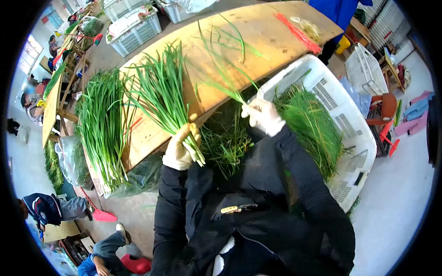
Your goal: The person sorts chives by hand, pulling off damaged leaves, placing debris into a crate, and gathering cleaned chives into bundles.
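My left hand (pixel 180 143), in a pale glove, is closed around the white ends of a bunch of garlic chives (pixel 162 87) whose green leaves fan out over the wooden table (pixel 202 73). In my gloved right hand (pixel 263 114) a few thin chive stalks (pixel 234 93) are pinched, pointing up and left over the table edge. A larger pile of chives (pixel 102 124) lies at the table's left end. Loose stalks (pixel 241 43) are scattered near the far side.
At my right a white plastic crate (pixel 368 158) holds more chives (pixel 308 129). Red ties (pixel 298 33) lie at the table's far right, by a person in blue (pixel 335 14). Trimmings (pixel 228 142) are heaped below the table edge. Other people sit at the left; more crates (pixel 133 32) stand behind.
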The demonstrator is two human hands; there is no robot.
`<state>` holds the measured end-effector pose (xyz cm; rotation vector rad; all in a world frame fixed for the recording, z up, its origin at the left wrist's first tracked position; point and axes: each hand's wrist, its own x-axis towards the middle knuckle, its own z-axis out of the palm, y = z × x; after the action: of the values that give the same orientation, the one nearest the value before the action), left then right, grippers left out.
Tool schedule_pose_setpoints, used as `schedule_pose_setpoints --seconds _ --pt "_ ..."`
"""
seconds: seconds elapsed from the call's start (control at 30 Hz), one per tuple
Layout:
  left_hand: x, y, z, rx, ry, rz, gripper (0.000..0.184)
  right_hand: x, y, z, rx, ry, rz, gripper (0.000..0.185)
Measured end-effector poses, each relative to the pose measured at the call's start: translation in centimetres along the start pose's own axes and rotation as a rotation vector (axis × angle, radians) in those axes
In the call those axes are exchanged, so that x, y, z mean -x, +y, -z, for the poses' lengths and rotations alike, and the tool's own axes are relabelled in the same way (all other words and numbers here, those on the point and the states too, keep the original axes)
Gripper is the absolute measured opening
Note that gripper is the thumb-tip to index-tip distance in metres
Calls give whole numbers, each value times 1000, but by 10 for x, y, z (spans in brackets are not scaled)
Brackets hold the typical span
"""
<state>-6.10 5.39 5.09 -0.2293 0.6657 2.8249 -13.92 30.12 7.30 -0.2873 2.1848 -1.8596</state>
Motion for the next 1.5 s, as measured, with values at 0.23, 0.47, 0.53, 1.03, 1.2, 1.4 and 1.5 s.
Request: schedule_pose_setpoints --seconds 0.23,0.47,0.53,1.03,1.2,1.4,1.5 --pt "-9 -32 1 -174 99 -125 39 33 17 -59 -241 -29 25 23" --pt "1 -34 -7 -295 120 -75 29 55 13 -89 427 -5 554 32" --pt "5 -32 -2 -306 117 -71 26 55 7 -84 415 -12 660 34" --pt "17 -27 -3 -442 190 -53 27 -44 10 -38 -337 259 435 3" --pt "12 -26 9 -454 161 -59 35 -16 35 -13 461 -285 274 15" --pt "9 -23 6 -15 20 -13 45 -22 14 15 861 350 28 33" --pt "3 -20 1 28 -34 -30 46 -56 28 32 1012 540 172 38"
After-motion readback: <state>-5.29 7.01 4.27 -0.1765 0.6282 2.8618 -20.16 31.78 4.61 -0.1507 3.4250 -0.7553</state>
